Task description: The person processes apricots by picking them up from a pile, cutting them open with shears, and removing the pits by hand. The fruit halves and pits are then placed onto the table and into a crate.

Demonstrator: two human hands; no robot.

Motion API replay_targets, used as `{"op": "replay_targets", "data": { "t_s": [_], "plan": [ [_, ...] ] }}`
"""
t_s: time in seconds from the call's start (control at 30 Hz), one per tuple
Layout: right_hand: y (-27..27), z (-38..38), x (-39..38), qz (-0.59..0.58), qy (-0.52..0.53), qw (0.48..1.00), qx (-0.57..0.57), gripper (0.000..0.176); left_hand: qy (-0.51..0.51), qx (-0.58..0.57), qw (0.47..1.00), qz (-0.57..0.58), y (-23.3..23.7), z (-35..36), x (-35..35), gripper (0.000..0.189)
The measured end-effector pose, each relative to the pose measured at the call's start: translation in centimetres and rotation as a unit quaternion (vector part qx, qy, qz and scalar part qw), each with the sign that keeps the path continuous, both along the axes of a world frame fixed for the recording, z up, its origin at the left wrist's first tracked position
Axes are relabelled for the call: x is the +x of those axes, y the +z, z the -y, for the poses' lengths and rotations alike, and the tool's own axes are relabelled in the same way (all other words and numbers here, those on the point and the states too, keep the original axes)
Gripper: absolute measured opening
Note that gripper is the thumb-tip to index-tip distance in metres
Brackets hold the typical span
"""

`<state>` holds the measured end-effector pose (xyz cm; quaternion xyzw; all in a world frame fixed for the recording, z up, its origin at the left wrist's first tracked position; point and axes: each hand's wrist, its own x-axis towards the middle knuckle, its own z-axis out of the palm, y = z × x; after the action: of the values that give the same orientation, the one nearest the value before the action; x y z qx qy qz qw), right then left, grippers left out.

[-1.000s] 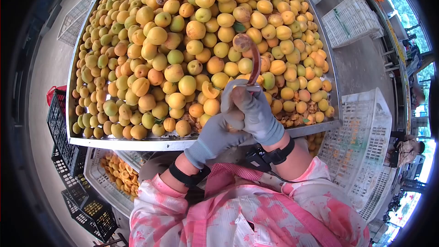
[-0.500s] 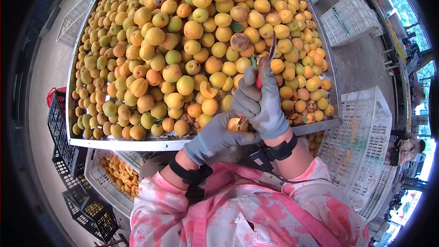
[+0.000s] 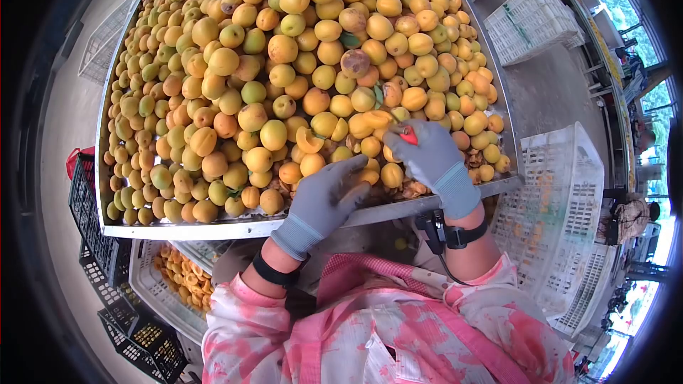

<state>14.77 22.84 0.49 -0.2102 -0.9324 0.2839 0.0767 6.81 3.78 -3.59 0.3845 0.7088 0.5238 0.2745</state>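
Note:
A large heap of yellow-orange apricots (image 3: 273,135) fills the metal-rimmed table (image 3: 213,230) in front of me. My right hand (image 3: 428,153), in a grey glove, is closed around the red handle of a knife (image 3: 408,135); most of the blade cannot be made out. Just left of the knife lies a yellow apricot (image 3: 370,122) that looks split. My left hand (image 3: 324,198), also gloved, reaches over the front rim with fingers and thumb apart, holding nothing I can see. A cut apricot piece (image 3: 309,141) rests on the heap above it.
Below the table at left, a white crate (image 3: 147,270) holds cut apricots (image 3: 183,277). Black crates (image 3: 142,338) stand farther left. White baskets (image 3: 562,199) are at my right, and more white crates (image 3: 530,25) sit behind them.
The apricot piece held at my left hand is gone from it, and those fingers have spread. My right hand has moved right and down, with the knife turned lower. The view has shifted slightly.

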Motion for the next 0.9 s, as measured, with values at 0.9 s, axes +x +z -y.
{"op": "replay_targets", "data": {
  "t_s": [0.9],
  "plan": [
    [2.1,4.1,0.8,0.002,-0.024,0.867,-0.497,0.041,-0.032,0.147,0.926,0.346,1.0,1.6,-0.8,0.059]
  ]
}}
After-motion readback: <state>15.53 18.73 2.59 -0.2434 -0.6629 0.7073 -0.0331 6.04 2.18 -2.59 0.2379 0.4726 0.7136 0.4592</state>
